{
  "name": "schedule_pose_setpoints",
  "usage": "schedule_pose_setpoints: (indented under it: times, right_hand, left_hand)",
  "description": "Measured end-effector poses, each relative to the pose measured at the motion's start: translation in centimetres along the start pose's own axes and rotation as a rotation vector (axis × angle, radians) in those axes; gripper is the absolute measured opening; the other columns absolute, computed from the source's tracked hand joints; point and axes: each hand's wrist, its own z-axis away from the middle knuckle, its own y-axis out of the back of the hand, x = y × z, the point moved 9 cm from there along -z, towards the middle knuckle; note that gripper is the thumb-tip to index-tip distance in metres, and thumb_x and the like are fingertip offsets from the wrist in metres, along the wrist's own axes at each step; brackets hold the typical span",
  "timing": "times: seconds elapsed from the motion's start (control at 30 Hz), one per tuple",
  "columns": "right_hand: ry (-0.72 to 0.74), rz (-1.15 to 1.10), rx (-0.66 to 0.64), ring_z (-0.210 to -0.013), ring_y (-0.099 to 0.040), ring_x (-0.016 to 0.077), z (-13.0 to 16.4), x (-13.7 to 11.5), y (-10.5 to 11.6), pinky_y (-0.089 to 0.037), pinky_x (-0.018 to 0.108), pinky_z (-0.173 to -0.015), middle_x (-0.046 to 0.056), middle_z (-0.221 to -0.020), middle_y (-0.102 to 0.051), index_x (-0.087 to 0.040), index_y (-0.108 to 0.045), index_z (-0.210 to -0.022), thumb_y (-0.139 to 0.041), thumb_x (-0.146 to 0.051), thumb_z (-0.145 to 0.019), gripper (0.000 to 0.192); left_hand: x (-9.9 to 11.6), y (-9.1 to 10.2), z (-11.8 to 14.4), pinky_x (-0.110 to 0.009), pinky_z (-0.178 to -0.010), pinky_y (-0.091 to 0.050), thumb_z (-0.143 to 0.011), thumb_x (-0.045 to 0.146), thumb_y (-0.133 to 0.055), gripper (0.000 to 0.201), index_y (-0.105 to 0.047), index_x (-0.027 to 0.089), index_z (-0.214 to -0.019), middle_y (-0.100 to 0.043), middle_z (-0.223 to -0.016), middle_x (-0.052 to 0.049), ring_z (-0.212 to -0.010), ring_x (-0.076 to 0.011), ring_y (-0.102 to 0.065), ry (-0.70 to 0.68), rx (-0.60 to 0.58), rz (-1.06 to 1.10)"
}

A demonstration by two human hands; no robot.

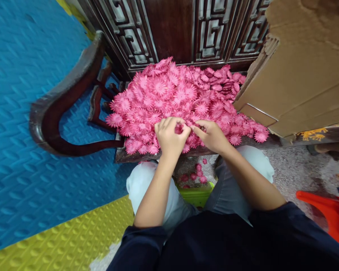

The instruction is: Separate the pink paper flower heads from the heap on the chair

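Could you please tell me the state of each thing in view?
Pink flowers: petals spread, heaped loosely.
Left hand: fingers curled over the flowers, grip unclear.
Right hand: fingers curled, tips close to the left hand's, grip unclear.
Wooden seat: mostly covered by flowers.
Lower flowers: scattered on the floor.
Cardboard: torn along its left edge.
Green object: partly hidden.

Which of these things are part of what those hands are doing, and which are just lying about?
Part of the work, it seems:
left hand
right hand
pink flower pile
wooden bench under it

Apparently just around:
cardboard
blue matting
red plastic piece
flowers on the floor
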Motion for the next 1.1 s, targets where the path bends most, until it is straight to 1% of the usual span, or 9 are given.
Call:
schedule_pose_setpoints:
  times: [0.13, 0.2, 0.3, 0.4, 0.53, 0.67, 0.9, 1.03, 1.1]
  right_hand:
    - [-0.059, 0.022, 0.079, -0.053, -0.036, 0.0097, 0.1, 1.0, 0.1, -0.026, 0.025, -0.054, -0.004, -0.054, -0.039, -0.018, -0.041, -0.057, -0.047, -0.033, -0.082, 0.029]
    - [-0.094, 0.0, 0.1, -0.051, -0.032, 0.0088, 0.1, 1.3, 0.0, -0.024, 0.025, -0.052, -0.005, -0.052, -0.033, -0.019, -0.037, -0.054, -0.047, -0.033, -0.081, 0.031]
    - [-0.121, -0.039, 0.13, -0.05, -0.029, 0.0082, 0.2, 1.4, 0.1, -0.022, 0.026, -0.051, -0.006, -0.051, -0.029, -0.019, -0.033, -0.052, -0.048, -0.029, -0.079, 0.032]
    - [-0.127, -0.111, 0.105, -0.051, -0.03, 0.0082, 0.2, 1.3, -0.1, -0.023, 0.025, -0.052, -0.006, -0.052, -0.029, -0.019, -0.035, -0.053, -0.048, -0.03, -0.079, 0.032]
    - [-0.127, -0.149, 0.065, -0.052, -0.03, 0.0083, 0.1, 1.2, -0.3, -0.024, 0.025, -0.052, -0.005, -0.054, -0.03, -0.019, -0.037, -0.055, -0.048, -0.032, -0.08, 0.03]
    - [-0.084, -0.03, 0.002, -0.052, -0.028, 0.008, 0.0, 0.3, -0.4, -0.021, 0.025, -0.053, -0.005, -0.053, -0.027, -0.019, -0.034, -0.053, -0.047, -0.03, -0.08, 0.032]
    - [-0.082, 0.101, -0.034, -0.051, -0.023, 0.0063, 0.0, -0.3, 1.1, -0.017, 0.025, -0.052, -0.006, -0.053, -0.02, -0.019, -0.026, -0.051, -0.048, -0.025, -0.077, 0.034]
    - [-0.085, 0.085, -0.029, -0.051, -0.022, 0.0063, 0.0, -0.5, 1.5, -0.016, 0.026, -0.052, -0.006, -0.053, -0.02, -0.019, -0.025, -0.051, -0.048, -0.026, -0.075, 0.034]
    - [-0.087, 0.086, -0.017, -0.05, -0.023, 0.0065, 0.1, -0.5, 1.9, -0.017, 0.026, -0.052, -0.006, -0.051, -0.022, -0.019, -0.026, -0.05, -0.047, -0.023, -0.074, 0.032]
  left_hand:
    - [0.0, -0.9, -0.1, -0.032, -0.074, -0.036, -0.072, 0.018, -0.057, 0.004, -0.055, 0.021, -0.072, -0.062, -0.076, 0.0, -0.076, -0.0181, -0.056, -0.005, -0.153, 0.05]
    - [-0.1, -1.2, 0.0, -0.031, -0.074, -0.037, -0.074, 0.023, -0.057, 0.005, -0.055, 0.021, -0.078, -0.062, -0.082, -0.002, -0.081, -0.0188, -0.056, 0.01, -0.177, 0.076]
    - [-0.1, -1.3, 0.2, -0.032, -0.077, -0.037, -0.077, 0.033, -0.058, 0.015, -0.055, 0.021, -0.084, -0.062, -0.089, -0.004, -0.086, -0.0199, -0.056, 0.008, -0.185, 0.079]
    - [-0.3, -1.2, 0.2, -0.032, -0.077, -0.038, -0.078, 0.037, -0.057, 0.017, -0.057, 0.02, -0.081, -0.06, -0.087, -0.004, -0.086, -0.0196, -0.055, 0.008, -0.183, 0.076]
    - [-0.2, -0.7, 0.0, -0.032, -0.077, -0.037, -0.081, 0.034, -0.054, 0.016, -0.056, 0.02, -0.073, -0.058, -0.082, -0.003, -0.085, -0.0187, -0.054, -0.028, -0.143, 0.079]
    - [-0.2, -0.1, -0.2, -0.034, -0.078, -0.035, -0.081, 0.029, -0.054, 0.01, -0.056, 0.021, -0.074, -0.06, -0.085, -0.003, -0.087, -0.0199, -0.054, -0.053, -0.09, 0.026]
    - [-0.1, 0.0, -0.4, -0.032, -0.078, -0.035, -0.079, 0.024, -0.055, 0.009, -0.052, 0.019, -0.072, -0.06, -0.084, -0.003, -0.086, -0.0188, -0.055, -0.021, -0.071, 0.091]
    - [0.4, -0.1, -0.4, -0.032, -0.077, -0.036, -0.076, 0.021, -0.058, 0.011, -0.049, 0.019, -0.07, -0.058, -0.08, -0.002, -0.083, -0.0178, -0.054, -0.017, -0.011, 0.13]
    - [-0.2, 0.4, -0.7, -0.031, -0.076, -0.036, -0.076, 0.019, -0.057, 0.012, -0.047, 0.019, -0.07, -0.056, -0.079, -0.002, -0.082, -0.0171, -0.053, -0.002, 0.048, 0.16]
